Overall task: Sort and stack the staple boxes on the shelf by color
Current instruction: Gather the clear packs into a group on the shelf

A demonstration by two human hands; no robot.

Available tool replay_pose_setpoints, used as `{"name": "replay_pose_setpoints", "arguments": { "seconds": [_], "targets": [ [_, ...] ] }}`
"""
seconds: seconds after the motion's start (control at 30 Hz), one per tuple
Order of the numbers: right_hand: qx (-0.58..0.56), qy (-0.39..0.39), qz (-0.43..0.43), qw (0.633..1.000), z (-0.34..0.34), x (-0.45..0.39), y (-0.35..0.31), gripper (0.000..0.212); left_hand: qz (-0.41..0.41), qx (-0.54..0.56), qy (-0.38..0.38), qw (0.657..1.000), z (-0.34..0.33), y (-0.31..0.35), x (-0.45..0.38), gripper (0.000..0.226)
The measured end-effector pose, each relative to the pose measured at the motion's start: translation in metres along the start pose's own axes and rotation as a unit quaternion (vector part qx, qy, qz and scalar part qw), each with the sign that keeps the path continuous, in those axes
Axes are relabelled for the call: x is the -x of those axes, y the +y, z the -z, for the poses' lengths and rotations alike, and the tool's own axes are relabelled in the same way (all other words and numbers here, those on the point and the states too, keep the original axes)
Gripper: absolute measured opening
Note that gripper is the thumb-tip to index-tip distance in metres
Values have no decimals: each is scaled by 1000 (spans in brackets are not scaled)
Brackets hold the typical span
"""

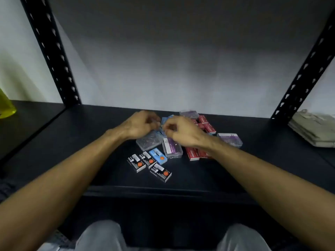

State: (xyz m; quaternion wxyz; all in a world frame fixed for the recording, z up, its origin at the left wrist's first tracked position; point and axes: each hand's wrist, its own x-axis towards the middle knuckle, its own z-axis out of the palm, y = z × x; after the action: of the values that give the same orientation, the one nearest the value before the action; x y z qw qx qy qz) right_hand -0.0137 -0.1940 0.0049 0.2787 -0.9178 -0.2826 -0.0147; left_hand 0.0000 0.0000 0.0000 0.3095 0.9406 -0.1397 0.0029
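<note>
Nearest to the person, at the front of the shelf [54, 145], lie three black boxes [149, 164], close together but not stacked. A blue box [158, 156] touches them at the back. Just beyond are a clear case [149, 141] and a clear case with a purple label [172, 148]. Red boxes [194, 153] lie under the right wrist.

Above the middle of the pile are both hands. The left hand [140, 125] and the right hand [178, 130] have curled fingers and meet over some blue boxes [165, 120]. They seem to be picking at one there, but the picture is blurry and I cannot tell if either grip holds a box.

It looks like the sorting has only begun, since the colors are mixed. A good way is to lift one box straight up, so the others do not slide.

Farther back are more red boxes [207, 125], another purple case [189, 114] and one off to the right [230, 139].

The shelf has lots of bare room on the left for new stacks. The front edge is near the black boxes, so stacks are safer farther in. The posts [54, 57] stand at the back corners. A pile of papers [313, 130] sits far right, and something yellow [6, 105] far left.
</note>
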Motion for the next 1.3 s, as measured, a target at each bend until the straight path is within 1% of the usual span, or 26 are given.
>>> {"name": "replay_pose_setpoints", "arguments": {
  "seconds": [0.1, 0.23, 0.33, 0.47, 0.53, 0.63, 0.7, 0.77, 0.87, 0.97, 1.13, 1.23, 1.3],
  "targets": [
    [-14, -42, -26, 999, 7, 5, -7, 26, 11, -9, -6, 1000, 2, 2, 8, 33],
    [15, -130, -62, 990, 11, 11, -12, 37, 4, -45, -30, 999, 2, 9, 18, 32],
    [35, -184, -83, 979, 15, 16, -16, 53, 14, -80, -63, 995, 4, 14, 25, 34],
    [86, -227, -80, 967, 17, 17, -21, 71, 38, -90, -127, 987, 0, 14, 32, 47],
    [92, -239, -80, 963, 18, 16, -23, 77, 38, -76, -128, 988, -1, 14, 34, 51],
    [103, -249, -80, 960, 21, 18, -24, 81, 43, -53, -123, 990, 0, 11, 34, 51],
    [110, -247, -83, 959, 25, 19, -23, 81, 44, -47, -107, 992, 0, 8, 33, 52],
    [114, -240, -88, 960, 29, 20, -20, 77, 40, -44, -77, 995, 0, 4, 31, 50],
    [108, -214, -103, 965, 32, 21, -15, 65, 48, -17, -65, 997, 0, 0, 26, 35],
    [86, -182, -113, 973, 33, 22, -10, 58, 35, 9, -66, 997, 3, 0, 23, 23],
    [42, -128, -120, 984, 30, 22, -2, 47, 39, 32, -64, 997, 5, -5, 20, 31],
    [-5, -78, -122, 989, 28, 20, 0, 38, 59, 73, -41, 995, 6, -9, 17, 32],
    [-21, -48, -120, 991, 26, 19, 0, 32, 60, 81, -23, 995, 5, -9, 17, 30]
  ]
}}
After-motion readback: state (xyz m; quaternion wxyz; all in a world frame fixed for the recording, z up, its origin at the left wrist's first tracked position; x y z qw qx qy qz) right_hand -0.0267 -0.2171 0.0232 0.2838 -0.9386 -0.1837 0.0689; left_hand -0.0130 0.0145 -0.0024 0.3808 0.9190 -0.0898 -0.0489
